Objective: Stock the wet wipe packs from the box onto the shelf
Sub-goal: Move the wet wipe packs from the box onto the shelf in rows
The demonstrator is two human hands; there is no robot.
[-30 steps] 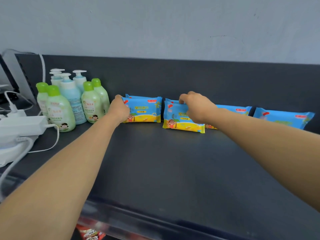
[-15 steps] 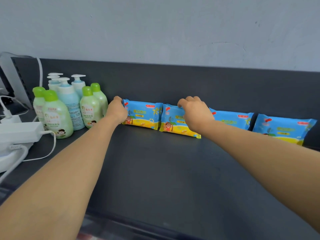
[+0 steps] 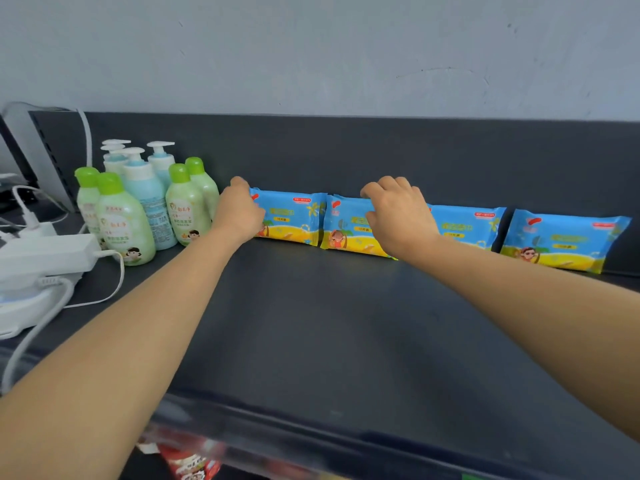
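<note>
shelf (image 3: 329, 323): four wet wipe packs (image 3: 464, 225) being carried in a row along its back, beside bottles (image 3: 138, 209) | left hand (image 3: 239, 211): left end of first pack (image 3: 294, 216) being gripped, fingers curled | right hand (image 3: 398, 216): top edge of second pack (image 3: 346, 230) being gripped, fingers curled

Pale grey-blue wall (image 3: 311, 46), faintly scuffed; dark back panel (image 3: 381, 147) below; light soft.

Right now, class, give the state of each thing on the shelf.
First wet wipe pack: on edge, in left hand grip.
Second wet wipe pack: on edge, in right hand grip.
Third wet wipe pack: on edge.
Fourth wet wipe pack: on edge.
Green-capped bottles: upright, capped.
Pump bottles: upright.
</note>
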